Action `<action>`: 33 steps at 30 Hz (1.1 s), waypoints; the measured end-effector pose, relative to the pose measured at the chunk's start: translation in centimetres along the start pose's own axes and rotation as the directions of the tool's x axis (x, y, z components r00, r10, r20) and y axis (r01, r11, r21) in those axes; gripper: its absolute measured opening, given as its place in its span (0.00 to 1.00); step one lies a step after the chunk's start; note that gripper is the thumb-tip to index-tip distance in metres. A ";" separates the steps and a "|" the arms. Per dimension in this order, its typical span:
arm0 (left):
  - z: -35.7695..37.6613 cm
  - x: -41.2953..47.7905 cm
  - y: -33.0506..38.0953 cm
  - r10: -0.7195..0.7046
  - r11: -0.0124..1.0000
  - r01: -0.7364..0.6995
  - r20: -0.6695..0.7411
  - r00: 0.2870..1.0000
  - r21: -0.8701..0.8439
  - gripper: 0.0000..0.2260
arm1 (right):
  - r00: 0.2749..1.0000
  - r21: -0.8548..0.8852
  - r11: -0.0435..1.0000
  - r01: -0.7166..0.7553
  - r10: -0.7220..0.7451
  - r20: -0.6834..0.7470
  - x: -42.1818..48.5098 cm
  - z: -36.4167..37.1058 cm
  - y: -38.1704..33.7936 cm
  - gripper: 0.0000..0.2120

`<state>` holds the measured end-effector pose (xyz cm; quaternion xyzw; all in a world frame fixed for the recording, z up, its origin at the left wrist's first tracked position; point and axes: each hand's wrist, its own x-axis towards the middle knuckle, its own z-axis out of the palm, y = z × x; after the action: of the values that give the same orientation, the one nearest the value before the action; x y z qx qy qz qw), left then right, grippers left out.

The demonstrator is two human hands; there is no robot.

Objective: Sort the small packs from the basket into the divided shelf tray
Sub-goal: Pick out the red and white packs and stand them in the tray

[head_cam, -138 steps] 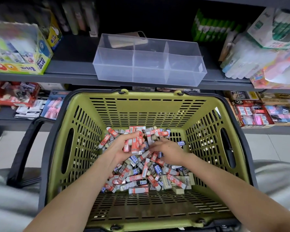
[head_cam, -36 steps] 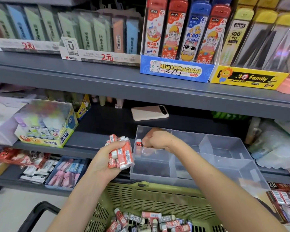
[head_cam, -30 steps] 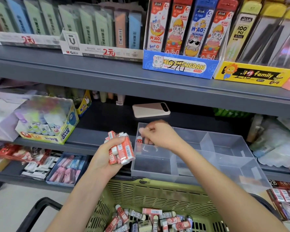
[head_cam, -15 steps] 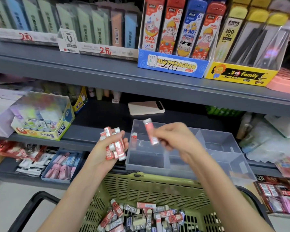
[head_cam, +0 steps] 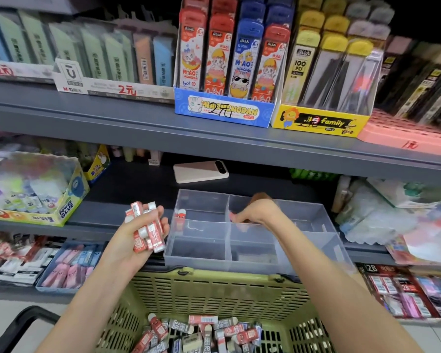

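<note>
A clear divided tray (head_cam: 313, 253) sits on the middle shelf, just above the green basket (head_cam: 214, 294). One red pack (head_cam: 180, 214) stands in the tray's back-left compartment. My left hand (head_cam: 138, 235) grips a bundle of red packs (head_cam: 148, 229) left of the tray. My right hand (head_cam: 256, 211) reaches down into the back-middle compartment with curled fingers, and a pinkish pack end shows at its fingertips. Several loose red and dark packs (head_cam: 204, 332) lie in the bottom of the basket.
A phone (head_cam: 200, 171) lies on the shelf behind the tray. A glue display box (head_cam: 36, 189) stands at the left, bagged goods (head_cam: 382, 212) at the right. Boxes of pencil leads (head_cam: 227, 72) line the upper shelf. The basket's black handle (head_cam: 18, 324) hangs at lower left.
My right hand, which held a red pack up above the tray, has dropped into the back-middle compartment. My left hand still holds its bundle, slightly lower.
</note>
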<state>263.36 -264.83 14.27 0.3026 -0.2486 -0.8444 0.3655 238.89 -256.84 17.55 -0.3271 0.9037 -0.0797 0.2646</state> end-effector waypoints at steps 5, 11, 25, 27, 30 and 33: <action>0.5 0.0 0.1 0.051 0.998 -0.051 0.000 0.999 0.045 0.05 | 0.993 0.077 0.994 0.072 -0.079 0.091 1.0 0.8 0.6 0.22; 3.2 -0.7 0.7 0.080 0.997 -0.079 0.025 0.997 -0.003 0.07 | 0.971 0.144 0.964 0.225 -0.210 -0.112 -1.9 -0.5 0.0 0.10; 6.8 -2.0 -1.7 0.057 0.993 -0.066 0.094 0.994 0.096 0.12 | 0.755 0.489 0.577 0.654 -0.460 -0.467 -12.4 3.1 -2.3 0.07; 6.7 -2.2 -2.0 0.048 0.988 -0.065 0.117 0.992 0.142 0.14 | 0.739 0.561 0.481 0.674 -0.443 -0.508 -12.3 2.7 -1.5 0.07; 6.3 -2.5 -2.2 0.055 0.982 -0.073 0.104 0.993 0.173 0.23 | 0.713 0.621 0.354 0.699 -0.409 -0.569 -11.6 0.9 -0.3 0.02; 5.3 -2.4 -1.8 0.149 0.955 -0.161 0.065 0.987 0.249 0.26 | 0.763 0.580 0.522 0.626 -0.255 -0.594 -8.7 -1.4 2.2 0.04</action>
<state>260.19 -260.85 17.57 0.3071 -0.3858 -0.7810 0.3832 242.55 -249.63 21.76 -0.3844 0.7028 -0.5831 0.1349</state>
